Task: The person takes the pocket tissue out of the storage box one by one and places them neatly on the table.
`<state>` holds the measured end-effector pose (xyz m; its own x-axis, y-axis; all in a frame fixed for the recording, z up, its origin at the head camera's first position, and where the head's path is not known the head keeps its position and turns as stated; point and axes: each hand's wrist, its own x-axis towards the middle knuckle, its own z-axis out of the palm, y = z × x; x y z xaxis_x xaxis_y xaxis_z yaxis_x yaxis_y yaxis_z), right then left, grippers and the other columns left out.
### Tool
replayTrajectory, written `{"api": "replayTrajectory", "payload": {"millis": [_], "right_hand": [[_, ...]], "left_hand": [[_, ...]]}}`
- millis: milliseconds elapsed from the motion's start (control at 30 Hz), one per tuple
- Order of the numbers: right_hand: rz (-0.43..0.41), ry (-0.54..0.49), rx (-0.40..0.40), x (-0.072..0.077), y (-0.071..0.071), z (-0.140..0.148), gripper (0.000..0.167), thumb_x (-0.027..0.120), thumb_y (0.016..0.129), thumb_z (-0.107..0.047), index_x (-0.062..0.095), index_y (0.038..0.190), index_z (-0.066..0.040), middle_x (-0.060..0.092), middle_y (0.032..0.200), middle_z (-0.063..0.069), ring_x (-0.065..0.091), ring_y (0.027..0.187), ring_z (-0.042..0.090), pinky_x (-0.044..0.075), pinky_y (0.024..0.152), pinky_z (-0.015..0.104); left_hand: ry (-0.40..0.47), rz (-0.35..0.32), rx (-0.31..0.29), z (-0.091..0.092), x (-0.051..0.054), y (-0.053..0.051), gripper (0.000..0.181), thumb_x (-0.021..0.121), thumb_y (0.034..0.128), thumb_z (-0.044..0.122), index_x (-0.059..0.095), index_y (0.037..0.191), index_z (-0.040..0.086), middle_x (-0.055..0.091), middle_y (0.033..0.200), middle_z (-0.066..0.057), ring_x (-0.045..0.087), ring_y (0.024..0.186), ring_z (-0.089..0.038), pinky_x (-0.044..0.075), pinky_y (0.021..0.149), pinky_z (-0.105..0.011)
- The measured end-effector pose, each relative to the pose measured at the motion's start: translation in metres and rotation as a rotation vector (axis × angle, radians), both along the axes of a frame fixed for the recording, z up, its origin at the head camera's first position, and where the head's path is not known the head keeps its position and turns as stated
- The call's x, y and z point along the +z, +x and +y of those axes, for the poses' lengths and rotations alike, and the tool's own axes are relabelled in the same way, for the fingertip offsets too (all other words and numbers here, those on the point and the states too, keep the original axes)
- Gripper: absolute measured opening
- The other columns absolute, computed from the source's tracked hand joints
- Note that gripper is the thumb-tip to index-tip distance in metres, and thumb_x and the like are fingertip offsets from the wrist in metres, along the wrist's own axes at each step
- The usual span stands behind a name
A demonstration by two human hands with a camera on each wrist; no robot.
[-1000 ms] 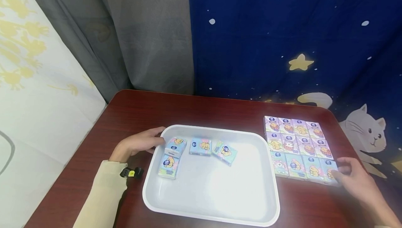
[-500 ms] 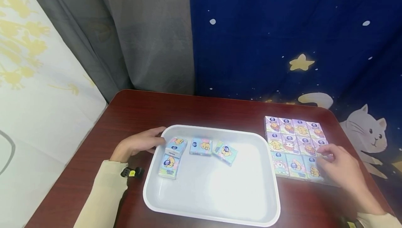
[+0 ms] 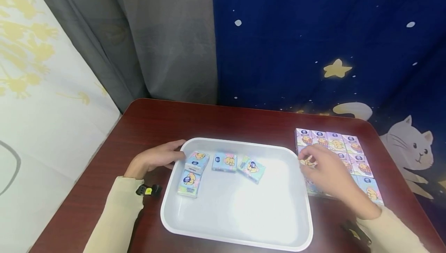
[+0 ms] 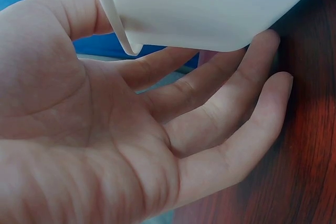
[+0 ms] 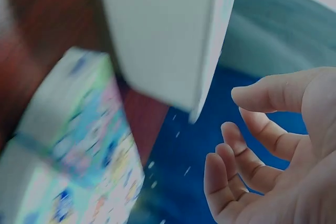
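My left hand (image 3: 155, 159) holds the left side of a white plastic tray (image 3: 240, 210). In the left wrist view its thumb goes over the rim and its curled fingers rest against the outer wall. Several small blue-green tissue packs (image 3: 224, 162) lie inside the tray, two of them overlapping by the left wall. Over the left part of a block of tissue packs (image 3: 362, 164), close to the tray's right rim, hovers my right hand (image 3: 325, 169). The right wrist view shows its fingers loosely bent, apart from the thumb, with nothing between them. It hides part of the block.
The block lies in rows, purple packs behind and blue-green ones in front, on a dark red wooden table (image 3: 209, 121). Grey (image 3: 177, 40) and blue starry curtains (image 3: 278, 51) hang behind the table. A white patterned cloth (image 3: 52, 129) is at the left.
My right hand has moved left across the block from its front right corner towards the tray. The left hand stays on the tray, and the packs look unmoved.
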<state>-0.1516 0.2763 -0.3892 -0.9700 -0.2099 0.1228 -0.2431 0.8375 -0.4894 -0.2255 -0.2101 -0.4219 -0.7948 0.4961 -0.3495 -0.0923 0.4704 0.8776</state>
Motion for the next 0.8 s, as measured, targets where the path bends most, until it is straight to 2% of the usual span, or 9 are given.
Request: {"api": "replayTrajectory", "payload": {"millis": [233,367,500,667,800], "right_hand": [[0.028,0.041,0.165,0.011,-0.007,-0.043,0.023,0.084,0.091,-0.006,0.076,0.111,-0.014,0.072,0.11,0.0,0.067,0.099,0.029,0.06,0.087,0.052],[0.022,0.076,0.256,0.015,-0.011,-0.062,0.027,0.087,0.09,-0.005,0.078,0.113,-0.015,0.072,0.113,0.0,0.067,0.106,0.028,0.06,0.093,0.053],[0.015,0.146,0.376,0.014,-0.017,-0.079,0.038,0.088,0.088,-0.002,0.078,0.122,-0.015,0.072,0.124,0.003,0.065,0.114,0.028,0.06,0.098,0.051],[-0.001,0.266,0.549,0.006,-0.026,-0.094,0.057,0.08,0.085,0.013,0.075,0.134,-0.016,0.068,0.141,0.007,0.063,0.127,0.032,0.058,0.103,0.047],[-0.037,0.346,0.628,-0.001,-0.031,-0.103,0.066,0.075,0.087,0.018,0.071,0.142,-0.018,0.064,0.151,0.008,0.057,0.141,0.035,0.055,0.111,0.049]], "left_hand": [[-0.001,-0.001,0.001,0.0,0.0,0.0,0.05,0.061,0.107,0.011,0.048,0.154,0.0,0.071,0.13,-0.018,0.076,0.104,-0.032,0.065,0.09,-0.057],[-0.005,0.001,0.0,0.0,0.0,0.0,0.051,0.062,0.107,0.012,0.048,0.155,0.0,0.071,0.13,-0.019,0.076,0.105,-0.032,0.065,0.091,-0.058],[-0.01,0.009,-0.002,-0.001,-0.001,0.0,0.052,0.062,0.1067,0.012,0.047,0.155,-0.001,0.071,0.13,-0.019,0.077,0.104,-0.033,0.065,0.09,-0.058],[-0.017,0.001,0.007,-0.002,-0.004,-0.002,0.05,0.062,0.1068,0.012,0.049,0.154,0.001,0.072,0.128,-0.018,0.077,0.104,-0.033,0.065,0.09,-0.057],[-0.022,-0.004,0.013,-0.003,-0.005,-0.002,0.05,0.063,0.1068,0.012,0.049,0.154,0.002,0.072,0.127,-0.017,0.077,0.104,-0.033,0.065,0.09,-0.056]]}}
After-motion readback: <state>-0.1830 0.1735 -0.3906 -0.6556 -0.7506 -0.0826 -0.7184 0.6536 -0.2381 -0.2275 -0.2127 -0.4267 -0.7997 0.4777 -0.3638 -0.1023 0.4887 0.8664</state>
